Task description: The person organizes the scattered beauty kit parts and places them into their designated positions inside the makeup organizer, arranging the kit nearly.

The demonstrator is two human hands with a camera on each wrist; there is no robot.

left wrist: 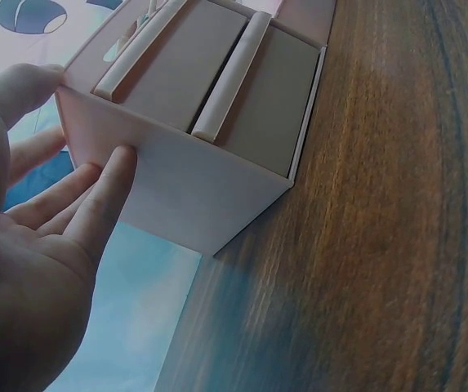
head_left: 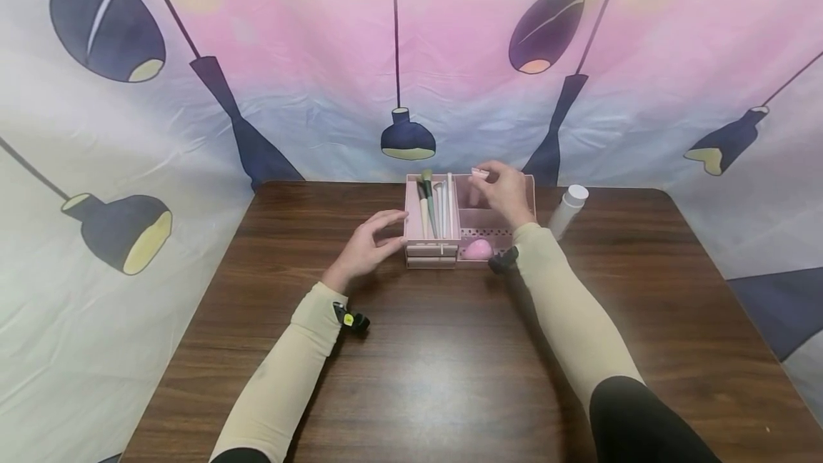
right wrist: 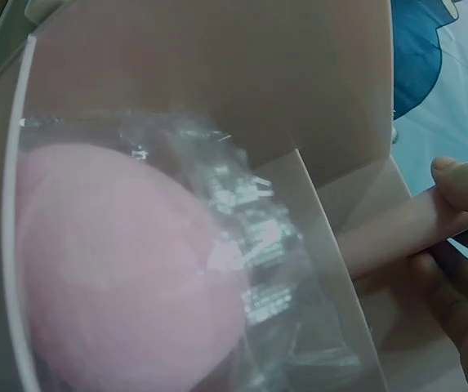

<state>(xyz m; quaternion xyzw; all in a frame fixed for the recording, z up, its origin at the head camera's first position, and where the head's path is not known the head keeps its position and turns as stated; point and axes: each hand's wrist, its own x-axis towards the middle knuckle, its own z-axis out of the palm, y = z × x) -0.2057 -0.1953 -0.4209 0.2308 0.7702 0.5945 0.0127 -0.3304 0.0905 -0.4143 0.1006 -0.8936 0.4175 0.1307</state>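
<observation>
A pink desktop organizer (head_left: 432, 251) with two small drawers stands at the back of the table. Against its left side rest the extended fingertips of my left hand (head_left: 365, 249); the left wrist view shows them on the organizer's side wall (left wrist: 184, 188). My right hand (head_left: 506, 193) is over the back right compartment and pinches a slim pink tube (right wrist: 393, 237) between thumb and fingers. The tube's lower part stands inside that compartment. Several makeup brushes (head_left: 429, 209) lie in the left compartment. A pink rounded sponge (right wrist: 119, 269) in clear plastic sits in the front right section.
To the right of the organizer stands a white bottle (head_left: 567, 211) with a white cap. The brown wooden table (head_left: 411, 377) reaches back to a printed curtain (head_left: 308, 41) with hanging-lamp drawings.
</observation>
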